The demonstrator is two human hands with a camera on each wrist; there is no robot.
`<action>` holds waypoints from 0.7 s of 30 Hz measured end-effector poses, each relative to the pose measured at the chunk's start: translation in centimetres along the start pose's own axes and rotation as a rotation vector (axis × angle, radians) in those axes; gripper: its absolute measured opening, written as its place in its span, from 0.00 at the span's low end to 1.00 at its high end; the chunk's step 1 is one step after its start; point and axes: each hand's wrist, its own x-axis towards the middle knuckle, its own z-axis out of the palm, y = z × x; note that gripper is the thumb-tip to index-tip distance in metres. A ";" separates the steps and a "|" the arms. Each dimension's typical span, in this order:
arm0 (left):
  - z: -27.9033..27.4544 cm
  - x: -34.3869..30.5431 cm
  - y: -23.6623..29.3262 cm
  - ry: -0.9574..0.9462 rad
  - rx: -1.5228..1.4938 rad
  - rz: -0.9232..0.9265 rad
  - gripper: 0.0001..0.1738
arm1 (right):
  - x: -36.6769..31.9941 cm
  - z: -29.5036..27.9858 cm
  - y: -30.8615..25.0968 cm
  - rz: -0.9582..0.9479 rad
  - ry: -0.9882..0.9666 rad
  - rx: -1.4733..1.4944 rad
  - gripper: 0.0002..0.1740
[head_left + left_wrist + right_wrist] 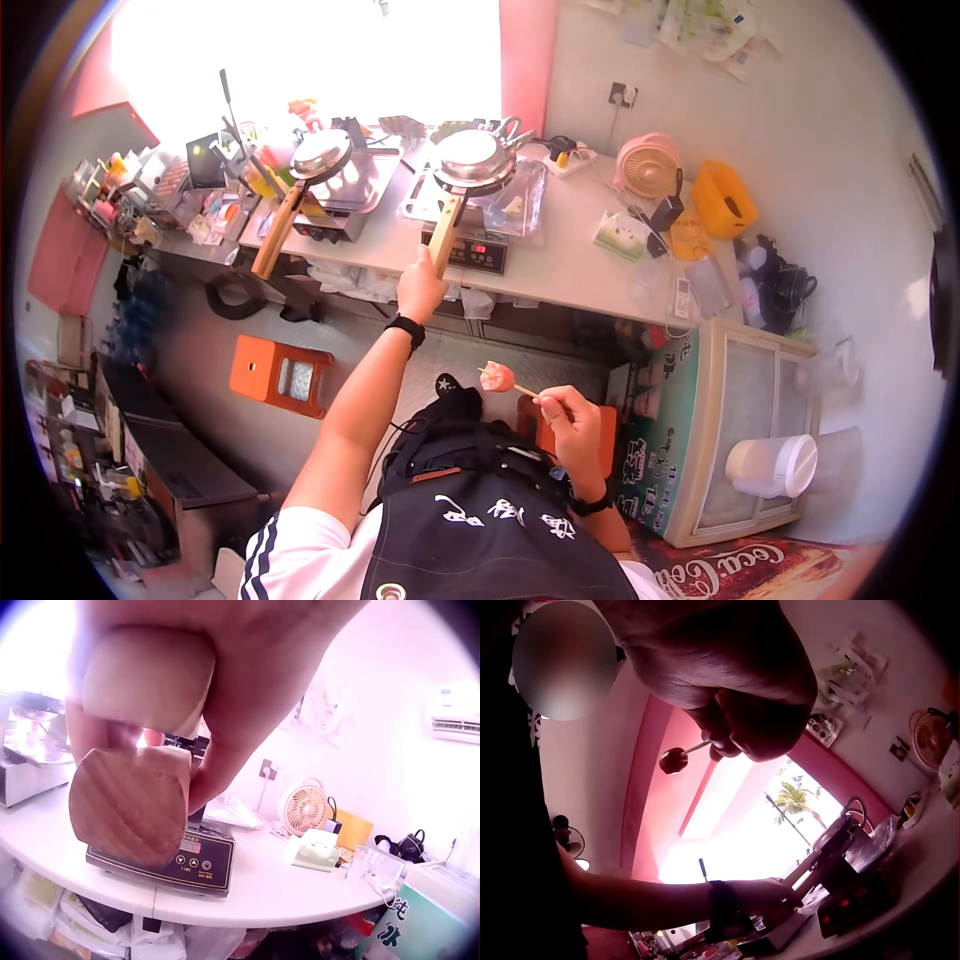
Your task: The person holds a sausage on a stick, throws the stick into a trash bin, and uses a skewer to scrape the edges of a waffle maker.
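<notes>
My left hand (422, 288) grips the wooden handles (447, 232) of a round metal pan (470, 158), which rests on an induction cooker (478, 254). In the left wrist view, the upper handle end (148, 679) and lower handle end (131, 804) stand slightly apart, with fingers of the left hand (262, 682) beside them. Held up in front of the apron, my right hand (573, 430) pinches a thin stick (527, 391) with a pinkish lump (496, 377) on its tip. The right wrist view shows the lump (673, 760) below and left of the right hand (735, 682).
A second round pan (321, 154) with wooden handles stands to the left on the white counter (590, 262). Further right are a pink fan (648, 165) and a yellow container (725, 200). Orange stools (255, 368) stand below, and a white bucket (772, 467) sits on a freezer.
</notes>
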 end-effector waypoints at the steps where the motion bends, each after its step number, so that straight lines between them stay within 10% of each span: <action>1: -0.2 0.0 -0.1 -0.011 -0.023 0.005 0.22 | 0.0 0.1 0.1 -0.007 -0.001 0.001 0.07; 6: 0.0 1.2 -1.6 -0.047 -0.132 -0.042 0.26 | -0.4 1.3 0.7 -0.021 -0.027 -0.013 0.06; 8: -0.4 1.9 -2.3 -0.566 -0.814 -0.385 0.25 | -0.7 2.0 0.9 -0.047 -0.051 -0.024 0.06; 11: -0.2 2.1 -4.0 -0.817 -1.031 -0.504 0.26 | -1.0 3.3 1.0 0.005 -0.109 0.014 0.06; 21: -0.5 1.3 -3.2 -0.650 -1.101 -0.445 0.18 | -0.6 4.0 1.7 0.141 -0.144 0.062 0.06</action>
